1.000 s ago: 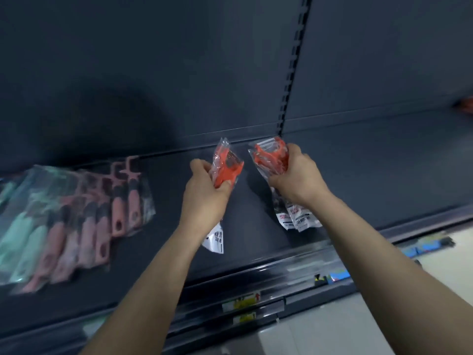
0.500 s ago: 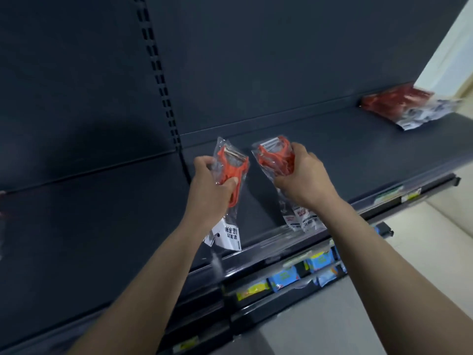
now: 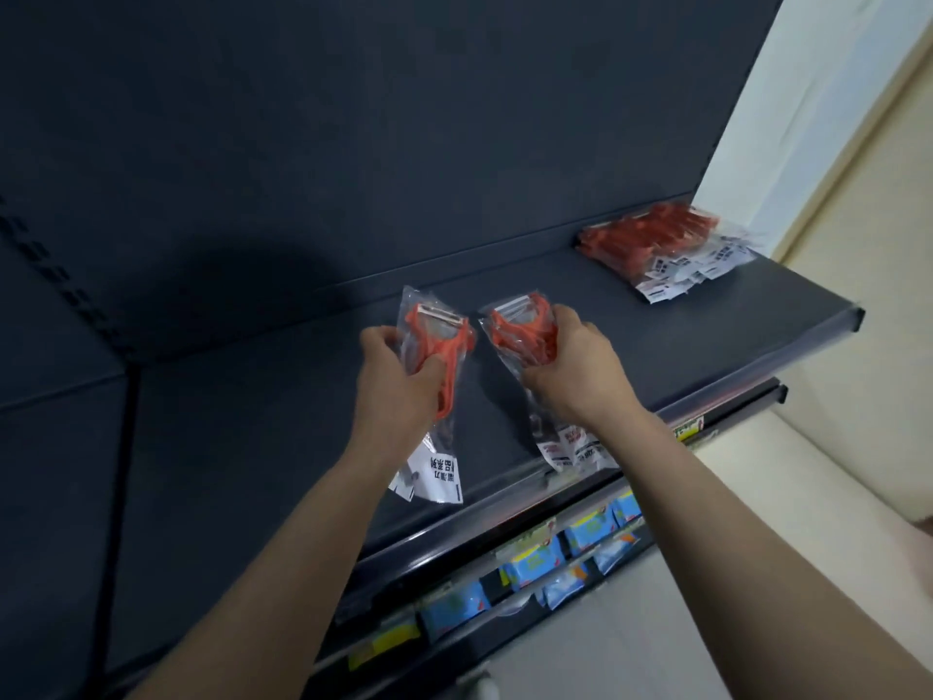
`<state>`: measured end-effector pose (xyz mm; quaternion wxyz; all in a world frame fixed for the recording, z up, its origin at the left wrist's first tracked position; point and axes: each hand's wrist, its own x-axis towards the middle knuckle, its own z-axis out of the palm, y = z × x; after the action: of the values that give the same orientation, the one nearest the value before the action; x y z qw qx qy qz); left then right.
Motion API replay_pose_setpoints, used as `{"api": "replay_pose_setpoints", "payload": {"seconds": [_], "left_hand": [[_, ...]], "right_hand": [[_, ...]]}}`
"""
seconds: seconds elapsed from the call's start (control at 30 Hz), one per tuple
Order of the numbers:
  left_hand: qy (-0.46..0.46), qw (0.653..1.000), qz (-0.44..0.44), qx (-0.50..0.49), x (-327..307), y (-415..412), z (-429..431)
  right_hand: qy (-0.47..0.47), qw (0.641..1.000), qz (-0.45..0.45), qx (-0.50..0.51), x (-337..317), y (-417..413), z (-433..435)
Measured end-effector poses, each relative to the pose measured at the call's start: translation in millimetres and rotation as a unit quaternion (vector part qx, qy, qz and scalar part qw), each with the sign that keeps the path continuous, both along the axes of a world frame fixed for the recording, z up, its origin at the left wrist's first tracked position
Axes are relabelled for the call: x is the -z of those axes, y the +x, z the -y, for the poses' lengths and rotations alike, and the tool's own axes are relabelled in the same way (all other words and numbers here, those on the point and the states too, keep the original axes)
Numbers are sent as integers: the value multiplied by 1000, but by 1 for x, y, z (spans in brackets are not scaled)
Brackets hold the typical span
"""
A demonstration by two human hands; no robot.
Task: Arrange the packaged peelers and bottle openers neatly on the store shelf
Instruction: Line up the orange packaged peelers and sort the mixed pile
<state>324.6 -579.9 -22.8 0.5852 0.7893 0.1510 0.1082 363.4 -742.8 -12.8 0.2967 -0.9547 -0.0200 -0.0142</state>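
We reach up with both bare arms to a dark shelf (image 3: 681,330). Our left hand (image 3: 399,381) holds a peeler packet (image 3: 434,346). It is a clear bag with an orange peeler inside. The grip of this hand is clamped on the packet, with the thumb on the front and the fingers curled round the far side. The blade end points up to 12 o'clock. A white label (image 3: 442,479) hangs down at 6 o'clock. There may be a second bag behind it, but we cannot tell.

Our right hand (image 3: 575,368) holds a bunch of peeler packets (image 3: 515,336). The grip of this hand is clamped on the bunch too, with the fingers wrapped over the top. The bunch is at 3 o'clock from the other packet. The two are near each other but do not touch. Both are over the middle of the shelf. We cannot tell if their bottom ends rest on it.

At 2 o'clock from our hands, well apart from them, a pile of red packets (image 3: 656,245) lies at the far end of the shelf, close to the dark back wall (image 3: 404,144).

At 6 o'clock, under the shelf, we see blue packets (image 3: 535,563) in a row and yellow tags (image 3: 386,641) on the rail. A cream wall (image 3: 858,245) stands at 3 o'clock.
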Motion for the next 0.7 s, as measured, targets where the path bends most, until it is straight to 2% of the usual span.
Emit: {"api": "replay_pose_setpoints", "payload": {"seconds": [0.37,0.7], "left_hand": [[5,998,-44,38,21,102,60],[47,994,-94,-41,40,128,97]], "right_hand": [[-33,999,-25,29,1,83,47],[-38,995,-70,-58,21,133,75]]}}
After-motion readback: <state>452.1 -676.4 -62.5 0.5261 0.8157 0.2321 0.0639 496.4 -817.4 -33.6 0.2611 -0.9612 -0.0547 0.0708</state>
